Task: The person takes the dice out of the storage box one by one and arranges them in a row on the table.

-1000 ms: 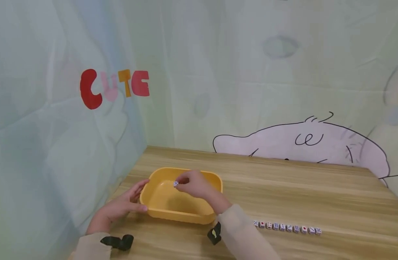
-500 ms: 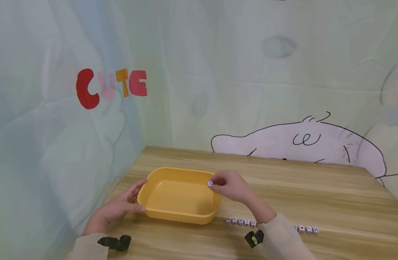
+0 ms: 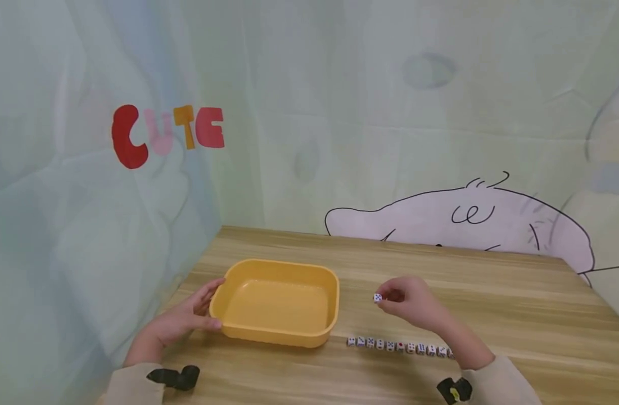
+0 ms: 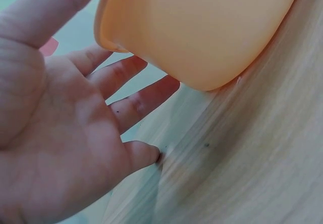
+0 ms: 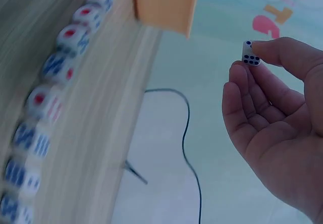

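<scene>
My right hand (image 3: 412,301) pinches a white die (image 3: 377,298) between thumb and fingertips, held above the table to the right of the yellow plastic basin (image 3: 279,338). In the right wrist view, dark blue pips show on the die (image 5: 250,54). My left hand (image 3: 180,323) lies at the basin's left end, its thumb by the front corner and the other fingers farther back. The left wrist view shows those fingers (image 4: 144,103) spread and nearly straight against the basin's outer wall (image 4: 202,37). The basin's visible inside holds nothing.
A row of several white dice (image 3: 390,346) runs along the wooden table (image 3: 289,377) in front of my right hand, its right end hidden behind the forearm. Printed cloth walls (image 3: 289,112) stand at the left and back of the table.
My right hand has carried the die from over the basin rightward, past its right rim, to above the table. My left hand stays at the basin's left end.
</scene>
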Tool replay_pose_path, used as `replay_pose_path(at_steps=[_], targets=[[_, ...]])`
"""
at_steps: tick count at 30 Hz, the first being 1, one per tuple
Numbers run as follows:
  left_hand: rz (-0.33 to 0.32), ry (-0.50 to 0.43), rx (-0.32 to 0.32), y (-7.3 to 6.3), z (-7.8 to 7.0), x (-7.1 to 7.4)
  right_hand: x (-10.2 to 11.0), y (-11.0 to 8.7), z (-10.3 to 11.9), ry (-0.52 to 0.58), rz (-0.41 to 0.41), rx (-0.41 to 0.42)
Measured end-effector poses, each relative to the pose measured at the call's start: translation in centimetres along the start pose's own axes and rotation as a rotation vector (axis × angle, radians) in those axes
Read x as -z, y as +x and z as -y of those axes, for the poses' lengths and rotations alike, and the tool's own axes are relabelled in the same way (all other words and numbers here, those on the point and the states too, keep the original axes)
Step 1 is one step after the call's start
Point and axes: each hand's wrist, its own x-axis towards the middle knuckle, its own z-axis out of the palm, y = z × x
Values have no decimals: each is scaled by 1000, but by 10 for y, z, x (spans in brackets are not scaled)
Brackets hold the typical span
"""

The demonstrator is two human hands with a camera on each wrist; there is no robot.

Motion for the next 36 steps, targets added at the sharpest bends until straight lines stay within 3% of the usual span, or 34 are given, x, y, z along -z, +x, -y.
replay_pose_path(at_steps=[6, 19, 25, 27, 32, 36], targets=[[-1, -3, 6, -2, -4, -2, 21, -29, -23, 41, 13, -42], [20, -36, -21, 0, 2, -1, 64, -89, -83, -89, -19, -113], [28, -43, -42, -3, 6, 1, 78, -112, -111, -169, -4, -114], [33, -50, -49, -3, 7, 1, 83, -119, -118, -198, 12, -151], [32, -61, -46, -3, 7, 1, 90, -132, -135, -214, 45, -187], [38, -65, -54, -1, 6, 1, 90, -140, -146, -228, 57, -168]])
